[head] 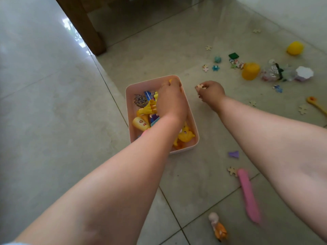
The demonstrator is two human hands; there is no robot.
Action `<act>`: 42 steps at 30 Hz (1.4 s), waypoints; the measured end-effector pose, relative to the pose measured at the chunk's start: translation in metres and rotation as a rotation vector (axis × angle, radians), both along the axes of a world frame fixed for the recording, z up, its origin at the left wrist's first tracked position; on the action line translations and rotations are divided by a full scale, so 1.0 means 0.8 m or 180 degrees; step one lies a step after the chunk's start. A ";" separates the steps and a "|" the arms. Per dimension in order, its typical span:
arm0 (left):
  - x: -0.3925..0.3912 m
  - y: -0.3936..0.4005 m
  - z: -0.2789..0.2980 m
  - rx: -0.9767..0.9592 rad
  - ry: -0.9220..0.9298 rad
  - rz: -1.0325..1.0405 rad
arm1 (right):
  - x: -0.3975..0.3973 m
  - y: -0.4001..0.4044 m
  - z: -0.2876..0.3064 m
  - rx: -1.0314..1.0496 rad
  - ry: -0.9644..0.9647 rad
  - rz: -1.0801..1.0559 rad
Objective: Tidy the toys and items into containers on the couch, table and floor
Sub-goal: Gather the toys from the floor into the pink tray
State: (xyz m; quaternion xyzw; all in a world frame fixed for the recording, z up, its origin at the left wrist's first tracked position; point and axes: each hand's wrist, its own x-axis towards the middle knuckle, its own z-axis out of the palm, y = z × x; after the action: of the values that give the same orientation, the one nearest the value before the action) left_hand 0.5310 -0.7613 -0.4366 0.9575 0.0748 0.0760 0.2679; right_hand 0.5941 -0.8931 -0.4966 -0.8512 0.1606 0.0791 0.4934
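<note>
A pink tray (129,110) sits on the tiled floor. It holds several toys, among them a yellow bottle-shaped toy (140,123) and a yellow animal figure (186,134). My left hand (170,101) reaches over the tray's far end with its fingers curled down, and a small yellow piece (170,80) shows at its fingertips. Just right of the tray, my right hand (211,93) pinches a pale puzzle piece (200,86) above the floor. My left forearm hides part of the tray's contents.
Loose items lie on the floor to the right: two yellow cups (250,71), a white-lidded jar (304,73), a yellow spoon (316,105), a purple triangle (234,154), a pink toy knife (248,193), a small doll (218,227) and several puzzle pieces (232,171). A wooden furniture leg (88,27) stands at the back left.
</note>
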 end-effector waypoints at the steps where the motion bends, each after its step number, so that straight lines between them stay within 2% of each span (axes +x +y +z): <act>1: -0.001 -0.004 0.003 -0.0048 -0.0103 -0.0111 | -0.001 0.000 0.012 0.0143 -0.0031 -0.0005; 5: -0.032 -0.043 0.004 0.0099 -0.0183 -0.1371 | -0.026 -0.040 0.051 -0.0027 0.0047 0.0034; 10: -0.068 -0.088 -0.045 0.0299 0.0454 -0.2141 | -0.082 -0.090 0.046 -0.0493 0.0403 0.0003; 13: -0.102 -0.121 -0.080 0.0281 0.1277 -0.2211 | -0.143 -0.128 0.027 -0.0561 0.0648 -0.0193; 15: -0.112 -0.136 -0.091 0.0189 0.1522 -0.2070 | -0.176 -0.145 0.015 -0.0567 0.0779 -0.0387; 20: -0.108 -0.160 -0.093 0.0279 0.1654 -0.2187 | -0.211 -0.162 0.007 -0.0511 0.0913 -0.0686; 24: -0.109 -0.160 -0.101 0.0425 0.1557 -0.2366 | -0.210 -0.156 0.015 -0.0435 0.0849 -0.0637; 28: -0.106 -0.153 -0.070 -0.0005 0.1117 -0.1905 | -0.188 -0.135 0.033 -0.0140 0.0605 -0.0526; 31: -0.092 -0.119 -0.034 -0.0363 0.0652 -0.1290 | -0.153 -0.093 0.046 0.0608 0.0270 -0.0490; 34: -0.075 -0.069 -0.011 -0.0456 0.0137 -0.0572 | -0.123 -0.043 0.053 0.1133 0.0179 -0.0243; 36: -0.071 -0.037 -0.008 -0.0290 -0.0088 -0.0242 | -0.119 -0.018 0.057 0.1086 0.0230 0.0182; 38: -0.069 -0.002 -0.008 0.0189 -0.0107 0.0020 | -0.120 0.003 0.063 0.0710 0.0212 0.0713; 40: -0.073 0.021 -0.011 0.0859 0.0157 0.0240 | -0.120 0.008 0.063 0.0364 0.0083 0.0834; 42: -0.084 0.027 -0.015 0.1097 0.0307 0.0284 | -0.120 0.001 0.062 0.0238 0.0063 0.0615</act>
State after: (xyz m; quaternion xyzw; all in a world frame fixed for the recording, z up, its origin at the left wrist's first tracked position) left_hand 0.4636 -0.7400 -0.4483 0.9875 0.1158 0.0535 0.0923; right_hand 0.4985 -0.8922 -0.4474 -0.8429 0.0795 0.1406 0.5133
